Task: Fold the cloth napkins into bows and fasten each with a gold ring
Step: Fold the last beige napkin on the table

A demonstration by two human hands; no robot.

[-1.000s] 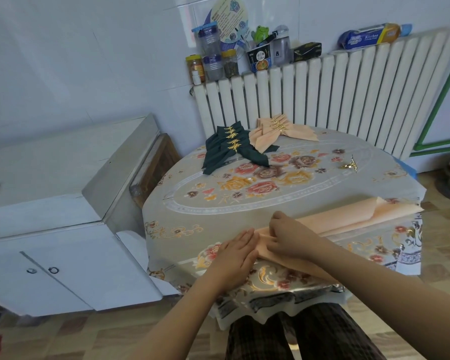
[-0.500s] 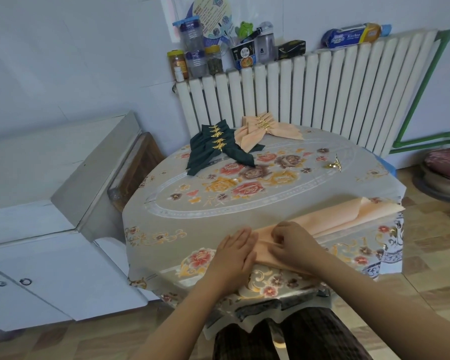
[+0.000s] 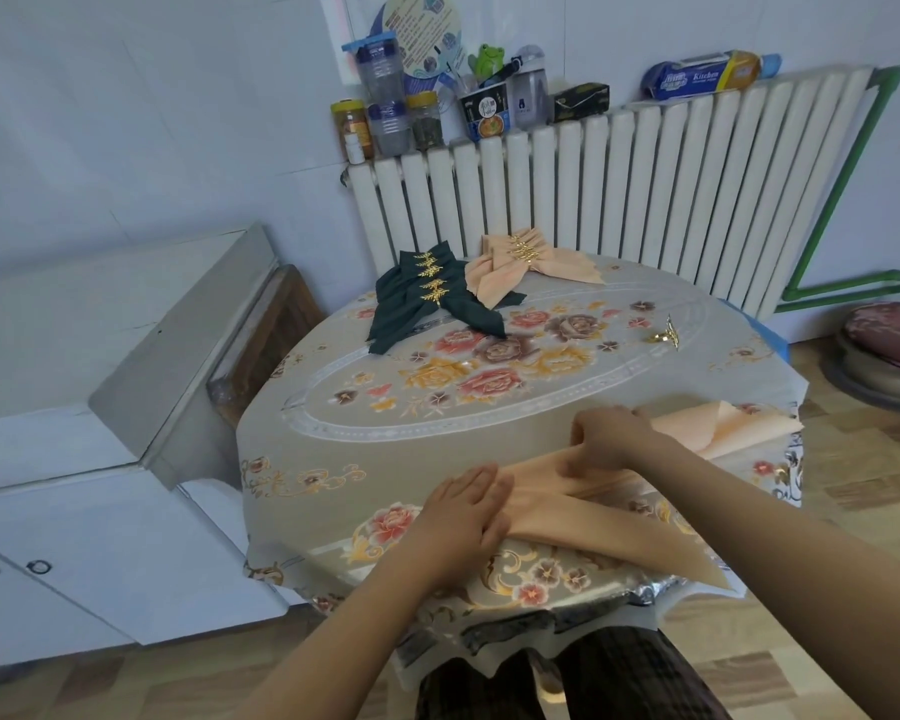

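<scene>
While left hand [image 3: 463, 511] lies flat on peach napkin [image 3: 609, 527] at table's [image 3: 333, 449] near edge | right hand [image 3: 609, 439] pinches a fold | gold ring [image 3: 665, 335] near right edge

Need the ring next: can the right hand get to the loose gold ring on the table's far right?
Probably yes: the gold ring lies alone on bare tablecloth beyond the right hand, with nothing between them.

A worktop [image 3: 333, 449] stands before a radiator [image 3: 645, 189], with a cabinet [image 3: 74, 407] to its left. At the far edge lie two stacks of ringed napkin bows [image 3: 427, 298], side by side. A loose ring [image 3: 665, 336] lies far right. An unfolded napkin [image 3: 593, 517] spans the near edge, under both hands [image 3: 463, 517].
</scene>
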